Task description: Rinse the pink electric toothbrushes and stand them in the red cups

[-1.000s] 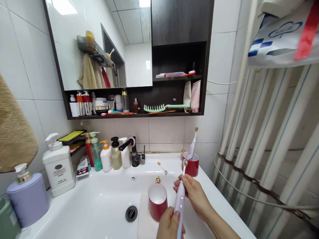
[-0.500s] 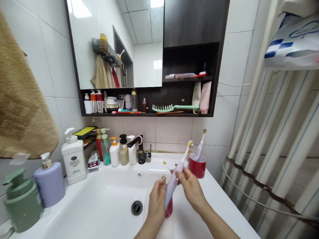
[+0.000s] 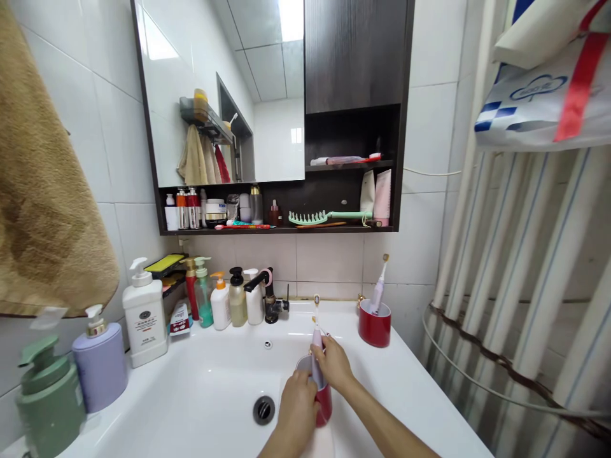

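Observation:
In my right hand (image 3: 335, 364) is an upright electric toothbrush (image 3: 317, 340) with a pale pink-lilac handle and a white head. The fingers close on its handle, and its lower end is inside a red cup (image 3: 324, 407). My left hand (image 3: 296, 404) wraps the near left side of this cup, covering part of its wall and rim. A thin yellow-tipped item shows just behind the toothbrush, but its kind is unclear. Farther right, a second red cup (image 3: 375, 327) stands on the sink ledge with another lilac electric toothbrush (image 3: 379, 291) leaning in it.
Below the hands lies the white sink basin (image 3: 205, 407) with a dark drain (image 3: 264, 410). The black faucet (image 3: 270, 296) stands behind, with several pump bottles (image 3: 220, 304) to its left. A mirror cabinet (image 3: 352, 60) hangs above. White radiator pipes (image 3: 520, 267) run along the right.
The toothbrush has gone from tilted above the cup to upright with its lower end in the cup. Both hands have moved slightly, and the camera view has tilted up a little.

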A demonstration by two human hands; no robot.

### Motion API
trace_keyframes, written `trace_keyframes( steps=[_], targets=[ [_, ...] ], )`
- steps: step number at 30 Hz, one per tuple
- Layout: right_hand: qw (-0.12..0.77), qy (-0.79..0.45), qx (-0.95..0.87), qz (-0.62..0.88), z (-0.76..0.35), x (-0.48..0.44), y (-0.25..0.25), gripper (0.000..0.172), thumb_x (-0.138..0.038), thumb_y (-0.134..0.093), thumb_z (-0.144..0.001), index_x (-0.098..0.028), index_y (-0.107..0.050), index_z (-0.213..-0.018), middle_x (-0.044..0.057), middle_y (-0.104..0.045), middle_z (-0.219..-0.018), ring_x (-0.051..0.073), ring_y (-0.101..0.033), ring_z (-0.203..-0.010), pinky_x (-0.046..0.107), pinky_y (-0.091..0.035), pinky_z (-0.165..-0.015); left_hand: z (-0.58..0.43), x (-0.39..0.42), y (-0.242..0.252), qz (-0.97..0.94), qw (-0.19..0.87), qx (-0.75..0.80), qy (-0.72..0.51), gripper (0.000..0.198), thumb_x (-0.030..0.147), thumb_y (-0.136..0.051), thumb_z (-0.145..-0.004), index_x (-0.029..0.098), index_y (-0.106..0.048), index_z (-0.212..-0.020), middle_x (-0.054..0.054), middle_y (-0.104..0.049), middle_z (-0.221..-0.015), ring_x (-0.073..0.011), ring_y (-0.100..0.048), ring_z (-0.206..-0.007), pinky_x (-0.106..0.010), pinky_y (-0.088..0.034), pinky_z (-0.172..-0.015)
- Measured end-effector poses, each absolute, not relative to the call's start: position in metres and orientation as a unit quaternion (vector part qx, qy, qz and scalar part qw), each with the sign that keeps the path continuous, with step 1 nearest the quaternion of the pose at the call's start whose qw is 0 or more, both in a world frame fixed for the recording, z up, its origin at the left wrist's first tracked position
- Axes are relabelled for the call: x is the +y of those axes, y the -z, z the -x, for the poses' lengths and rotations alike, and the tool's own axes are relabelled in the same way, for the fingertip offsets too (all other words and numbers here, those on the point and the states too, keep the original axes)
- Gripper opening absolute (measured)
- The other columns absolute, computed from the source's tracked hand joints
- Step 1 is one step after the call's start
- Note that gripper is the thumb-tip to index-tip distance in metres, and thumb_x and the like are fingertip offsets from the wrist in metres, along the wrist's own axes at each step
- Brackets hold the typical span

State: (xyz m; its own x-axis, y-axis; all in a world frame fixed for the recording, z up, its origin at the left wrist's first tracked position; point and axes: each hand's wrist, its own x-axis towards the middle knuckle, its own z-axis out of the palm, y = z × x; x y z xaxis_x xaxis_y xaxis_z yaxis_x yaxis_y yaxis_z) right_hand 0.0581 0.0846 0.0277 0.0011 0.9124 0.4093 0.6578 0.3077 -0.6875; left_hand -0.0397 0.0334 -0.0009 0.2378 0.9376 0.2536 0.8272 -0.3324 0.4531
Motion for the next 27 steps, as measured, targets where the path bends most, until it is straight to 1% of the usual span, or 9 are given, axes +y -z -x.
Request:
trace_keyframes(
  steps=[3,6,8,10,12,15,18,25,27],
  targets=[
    [0.423,-0.143,-0.691,0.568,-0.064,0.084,-0.029,0.022,-0.031,-0.037,-0.064,-0.016,-0.053,-0.067,0.006,-0.054,-0.069,0.017,-0.049,-0.066,0.025,-0.035,-0.061,0.036,0.035,-0.009,-0.779,0.108,0.566,-0.246,0.031,0.010,-0.035,-0.055,0.016,-0.053,-0.079,-0.003,-0.046,-0.100,-0.0156,-0.039,-0.090,-0.025,-0.029,-0.076],
    [0.450,-0.117,-0.681,0.566,-0.083,0.084,-0.039,0.032,-0.033,-0.032,-0.067,-0.016,-0.048,-0.090,0.008,-0.051,-0.086,0.017,-0.046,-0.081,0.026,-0.034,-0.069,0.026,0.042,-0.028,-0.783,0.093,0.557,-0.261,0.030,0.012,-0.037,-0.056,0.017,-0.053,-0.081,-0.001,-0.045,-0.102,-0.0154,-0.038,-0.091,-0.024,-0.029,-0.077],
    [0.485,-0.043,-0.654,0.580,-0.104,0.086,-0.049,0.036,-0.033,-0.031,-0.068,-0.016,-0.042,-0.098,0.009,-0.044,-0.098,0.019,-0.039,-0.092,0.030,-0.030,-0.076,0.016,0.052,-0.044,-0.787,0.080,0.547,-0.273,0.030,0.013,-0.039,-0.057,0.019,-0.052,-0.083,0.000,-0.043,-0.105,-0.0155,-0.036,-0.093,-0.024,-0.029,-0.078],
    [0.492,0.044,-0.609,0.621,-0.129,0.092,-0.060,0.036,-0.032,-0.035,-0.066,-0.017,-0.044,-0.098,0.010,-0.039,-0.103,0.022,-0.034,-0.097,0.033,-0.028,-0.077,0.004,0.064,-0.060,-0.788,0.068,0.543,-0.283,0.029,0.015,-0.041,-0.058,0.019,-0.052,-0.084,0.000,-0.041,-0.107,-0.0165,-0.035,-0.095,-0.024,-0.029,-0.078],
    [0.453,0.070,-0.579,0.675,-0.153,0.101,-0.067,0.035,-0.031,-0.039,-0.064,-0.019,-0.046,-0.096,0.011,-0.035,-0.106,0.025,-0.034,-0.097,0.035,-0.029,-0.074,-0.010,0.077,-0.072,-0.787,0.060,0.543,-0.287,0.027,0.015,-0.042,-0.058,0.020,-0.052,-0.083,0.000,-0.042,-0.106,-0.0169,-0.034,-0.096,-0.025,-0.030,-0.077],
    [0.391,0.048,-0.582,0.711,-0.180,0.114,-0.070,0.029,-0.029,-0.041,-0.062,-0.019,-0.052,-0.087,0.012,-0.040,-0.101,0.026,-0.039,-0.091,0.034,-0.032,-0.068,-0.029,0.095,-0.080,-0.782,0.054,0.551,-0.285,0.024,0.014,-0.043,-0.058,0.019,-0.053,-0.079,-0.002,-0.045,-0.102,-0.0174,-0.037,-0.093,-0.026,-0.032,-0.074],
    [0.372,0.030,-0.607,0.701,-0.191,0.122,-0.065,0.022,-0.029,-0.041,-0.063,-0.019,-0.056,-0.076,0.010,-0.046,-0.094,0.022,-0.046,-0.083,0.030,-0.034,-0.064,-0.044,0.111,-0.081,-0.777,0.052,0.562,-0.279,0.022,0.013,-0.043,-0.058,0.018,-0.054,-0.076,-0.004,-0.045,-0.102,-0.0187,-0.038,-0.092,-0.028,-0.033,-0.072],
    [0.370,0.032,-0.610,0.700,-0.186,0.130,-0.057,0.023,-0.033,-0.039,-0.063,-0.019,-0.056,-0.067,0.010,-0.040,-0.102,0.022,-0.045,-0.084,0.030,-0.033,-0.065,-0.061,0.141,-0.072,-0.777,0.055,0.568,-0.266,0.021,0.011,-0.039,-0.061,0.018,-0.052,-0.076,-0.005,-0.044,-0.101,-0.0184,-0.037,-0.093,-0.028,-0.031,-0.072],
    [0.369,0.032,-0.608,0.702,-0.184,0.133,-0.056,0.022,-0.034,-0.039,-0.063,-0.019,-0.055,-0.064,0.010,-0.040,-0.101,0.021,-0.046,-0.082,0.030,-0.034,-0.064,-0.064,0.147,-0.070,-0.776,0.060,0.569,-0.266,0.021,0.011,-0.038,-0.061,0.017,-0.052,-0.076,-0.005,-0.044,-0.100,-0.0183,-0.038,-0.092,-0.028,-0.031,-0.073]
  ],
)
